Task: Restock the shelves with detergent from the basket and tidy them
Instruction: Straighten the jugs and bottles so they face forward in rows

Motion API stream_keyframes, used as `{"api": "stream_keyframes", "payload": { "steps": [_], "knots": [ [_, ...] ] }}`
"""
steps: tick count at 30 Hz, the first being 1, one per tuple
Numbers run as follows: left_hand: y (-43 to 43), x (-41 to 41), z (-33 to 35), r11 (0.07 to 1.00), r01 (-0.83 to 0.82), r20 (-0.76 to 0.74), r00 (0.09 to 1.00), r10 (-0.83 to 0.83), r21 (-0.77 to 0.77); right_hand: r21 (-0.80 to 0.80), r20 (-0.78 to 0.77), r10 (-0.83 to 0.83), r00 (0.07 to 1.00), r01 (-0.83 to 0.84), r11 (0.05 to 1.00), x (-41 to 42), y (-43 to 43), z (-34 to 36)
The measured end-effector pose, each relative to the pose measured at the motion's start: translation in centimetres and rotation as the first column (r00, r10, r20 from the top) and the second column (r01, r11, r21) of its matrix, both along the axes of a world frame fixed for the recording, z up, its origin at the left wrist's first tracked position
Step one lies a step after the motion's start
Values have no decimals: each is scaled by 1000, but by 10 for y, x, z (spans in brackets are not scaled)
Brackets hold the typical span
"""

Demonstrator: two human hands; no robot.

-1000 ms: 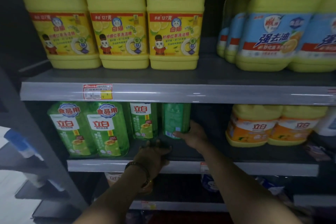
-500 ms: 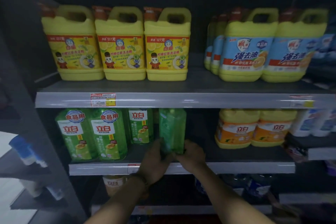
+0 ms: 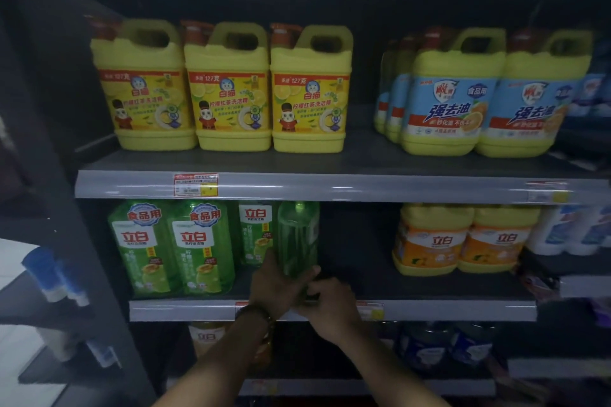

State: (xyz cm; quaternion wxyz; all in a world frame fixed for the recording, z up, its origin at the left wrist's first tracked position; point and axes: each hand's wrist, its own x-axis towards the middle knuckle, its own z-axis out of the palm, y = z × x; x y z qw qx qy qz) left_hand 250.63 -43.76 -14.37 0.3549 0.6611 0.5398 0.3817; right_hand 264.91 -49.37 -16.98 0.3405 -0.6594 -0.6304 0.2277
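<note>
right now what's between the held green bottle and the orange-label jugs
Only bare shelf lies between the green bottle and the orange-label jugs, per the head view.

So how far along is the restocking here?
Done: the yellow handled jugs on the upper shelf stand in a neat row, labels forward. In hand: the left hand and right hand grip a clear green detergent bottle by its base on the middle shelf, label turned away. Left: facing it, and likely filling the gap to its right. The basket is out of view.
</note>
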Motion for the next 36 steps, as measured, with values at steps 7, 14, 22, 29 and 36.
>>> {"api": "stream_keyframes", "payload": {
  "steps": [7,14,22,29,36],
  "knots": [
    [22,-20,-1,988,156,43,987,-156,5,-84,-54,-70,996,65,994,36,23,36],
    [29,-45,7,958,287,-105,953,-283,20,-164,-297,40,954,-92,982,29,51,55],
    [3,-43,-27,963,-119,37,993,114,243,-71,-165,14,986,-26,997,14,60,38],
    [-10,-63,-31,958,-66,-21,997,75,279,-48,-74,-34,997,30,998,-19,64,36],
    [-9,-80,-28,962,-76,2,997,78,263,-25,-49,-111,993,109,994,-55,71,27]
  ]
}}
